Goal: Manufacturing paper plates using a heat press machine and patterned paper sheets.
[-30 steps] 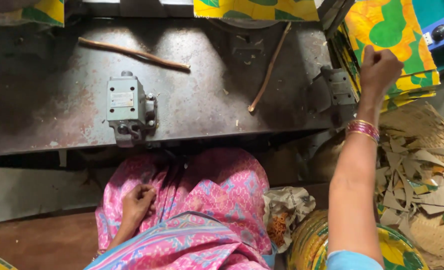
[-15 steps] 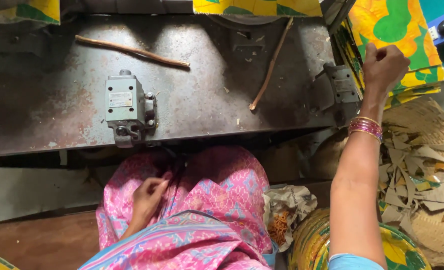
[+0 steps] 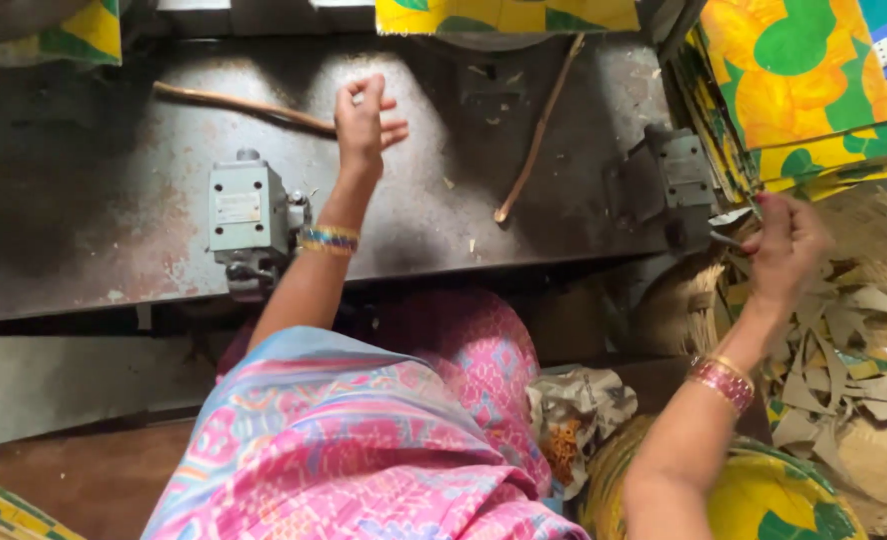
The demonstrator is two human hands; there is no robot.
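Observation:
My left hand (image 3: pixel 364 125) hovers open, fingers spread, over the worn steel machine table (image 3: pixel 114 230). It is just right of a long brown stick (image 3: pixel 234 102) and above a grey metal box (image 3: pixel 249 210). My right hand (image 3: pixel 786 245) is at the right, under a slanted stack of yellow and green printed sheets (image 3: pixel 799 85). Its fingers are curled around what looks like a thin grey card scrap (image 3: pixel 726 240). Bangles sit on both wrists.
A second thin stick (image 3: pixel 539 130) lies slanting mid-table, and a metal bracket (image 3: pixel 679 180) is at the table's right end. A woven basket (image 3: pixel 869 240) of card offcuts stands at right. A crumpled paper bag (image 3: pixel 574 420) and a round yellow-green stack (image 3: pixel 764 495) are below. Pink patterned cloth (image 3: pixel 364 450) covers my lap.
My left hand rose from my lap to above the table near the stick. My right hand dropped from the printed stack to its lower edge.

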